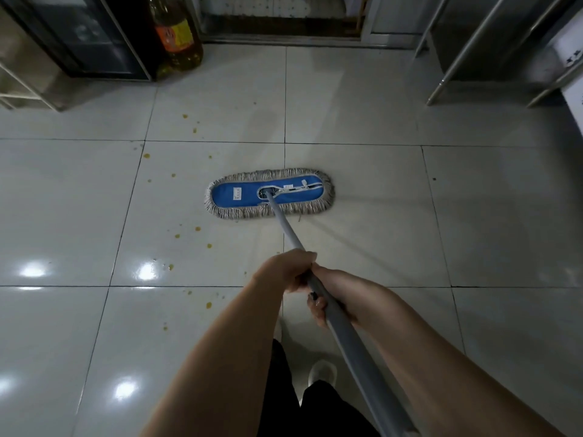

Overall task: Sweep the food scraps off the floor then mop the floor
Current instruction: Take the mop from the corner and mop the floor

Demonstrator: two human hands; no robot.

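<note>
Both hands are closed around the grey mop handle (284, 227), which runs forward and down from the lower right of the view to the floor. The left hand (285, 271) grips the pole from above, on the side nearer the mop. The right hand (339, 294) sits just behind it, touching or nearly touching it, with its fingers (315, 307) curled under the pole.

Ahead of the hands, the flat mop head (239, 193) lies on the white tiled floor (489, 216). It is a blue pad with a fringe of pale cords, and its long side is set crosswise to the handle. The handle joins it near the middle.

Yellow specks (197, 229) are scattered over the tiles left of the hands and left of the mop head, from beside the left forearm to well beyond the mop. One dark speck (434, 179) lies far to the right of the mop head.

Far ahead and to the left, a large bottle of yellow oil (178, 36) stands on the floor beside a dark glass-fronted cabinet (79, 36). Far ahead and to the right are slanted steel legs (454, 67). Below the hands are black trousers (284, 405) and a pale shoe (322, 373).
</note>
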